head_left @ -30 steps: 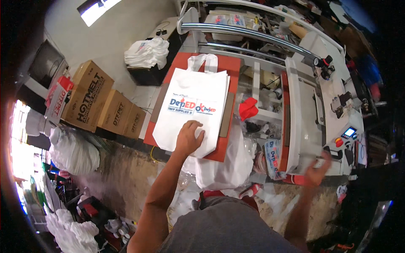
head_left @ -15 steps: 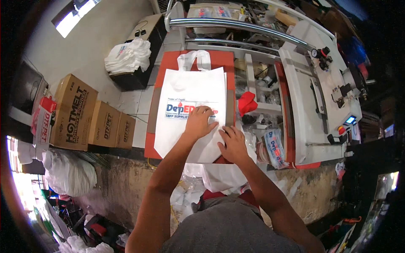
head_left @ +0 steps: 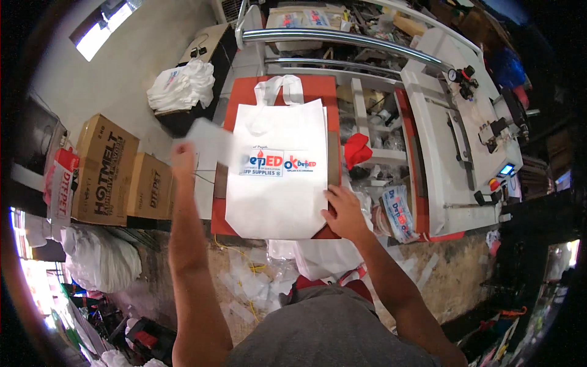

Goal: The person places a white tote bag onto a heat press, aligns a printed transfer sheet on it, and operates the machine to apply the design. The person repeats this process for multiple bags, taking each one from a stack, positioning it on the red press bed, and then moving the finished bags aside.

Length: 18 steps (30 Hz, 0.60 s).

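Note:
A white tote bag (head_left: 275, 208) lies flat with its handles pointing away from me, a blue and red print across its middle. Under it is the red-edged platen (head_left: 223, 211) of a press. My left hand (head_left: 183, 158) is off to the left of the bag, closed on a whitish film sheet (head_left: 213, 142) that is smeared by motion and overlaps the bag's left edge. My right hand (head_left: 345, 211) rests at the bag's lower right edge, thumb and fingers apart, fingertips touching the fabric.
Cardboard boxes (head_left: 107, 171) stand to the left. Folded white bags (head_left: 181, 85) sit on a dark stand at the far left. The white heat press (head_left: 455, 140) fills the right, with a metal rail (head_left: 342, 38) across the back. A red cloth (head_left: 356, 150) lies beside the platen.
My left hand has swung left off the bag and now carries a film sheet. The right part of the print shows fully. My right hand has shifted slightly, still at the bag's edge.

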Each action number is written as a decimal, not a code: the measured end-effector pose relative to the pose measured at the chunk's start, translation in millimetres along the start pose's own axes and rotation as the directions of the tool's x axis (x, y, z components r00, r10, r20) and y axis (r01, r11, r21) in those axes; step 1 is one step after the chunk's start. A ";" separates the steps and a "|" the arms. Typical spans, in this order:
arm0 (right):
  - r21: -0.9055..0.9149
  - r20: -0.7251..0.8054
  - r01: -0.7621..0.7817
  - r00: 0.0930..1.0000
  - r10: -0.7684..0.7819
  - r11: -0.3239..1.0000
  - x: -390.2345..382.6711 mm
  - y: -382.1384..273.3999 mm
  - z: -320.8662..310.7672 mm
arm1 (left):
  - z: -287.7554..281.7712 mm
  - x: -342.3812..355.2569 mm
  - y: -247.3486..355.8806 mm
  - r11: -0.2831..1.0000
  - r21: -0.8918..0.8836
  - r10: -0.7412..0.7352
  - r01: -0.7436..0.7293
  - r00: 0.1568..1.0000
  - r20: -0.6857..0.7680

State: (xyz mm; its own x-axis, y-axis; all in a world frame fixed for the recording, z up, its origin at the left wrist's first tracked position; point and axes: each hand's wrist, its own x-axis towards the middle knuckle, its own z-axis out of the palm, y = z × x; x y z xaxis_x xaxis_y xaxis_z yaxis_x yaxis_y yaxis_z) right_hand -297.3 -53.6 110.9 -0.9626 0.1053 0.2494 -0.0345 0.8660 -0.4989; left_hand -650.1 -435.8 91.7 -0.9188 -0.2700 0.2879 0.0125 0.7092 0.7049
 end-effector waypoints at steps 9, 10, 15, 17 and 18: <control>-0.354 -0.824 -0.673 0.553 0.123 0.650 -157.4 204.7 -264.6 | -127.6 -121.9 -230.2 0.880 0.381 -0.266 0.284 0.959 -0.100; -0.270 -0.829 -0.827 0.460 0.318 0.493 -150.5 204.0 -280.6 | -143.1 -159.5 -268.2 0.805 0.461 -0.416 0.374 0.909 -0.012; -0.364 -0.626 -0.551 0.742 0.241 0.750 -155.5 236.6 -303.2 | -126.6 -414.3 -349.0 0.712 0.586 -0.700 0.387 0.322 0.638; -0.275 -0.623 -0.583 0.714 0.320 0.764 -159.0 233.3 -306.2 | -106.8 -470.1 -315.5 0.724 0.663 -0.686 0.193 0.100 0.720; -0.192 -0.601 -0.586 0.704 0.377 0.787 -146.4 242.4 -298.2 | -126.7 -497.9 -332.5 0.948 0.249 -0.198 -0.196 0.247 0.948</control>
State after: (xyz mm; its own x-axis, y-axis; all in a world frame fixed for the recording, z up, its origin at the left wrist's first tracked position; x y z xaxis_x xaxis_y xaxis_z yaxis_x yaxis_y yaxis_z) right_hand -84.7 286.6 200.9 -0.5294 0.6950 0.4865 0.5883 0.7139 -0.3798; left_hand -146.8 -619.7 -203.9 -0.6041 0.4104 -0.6832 0.0934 0.8878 0.4507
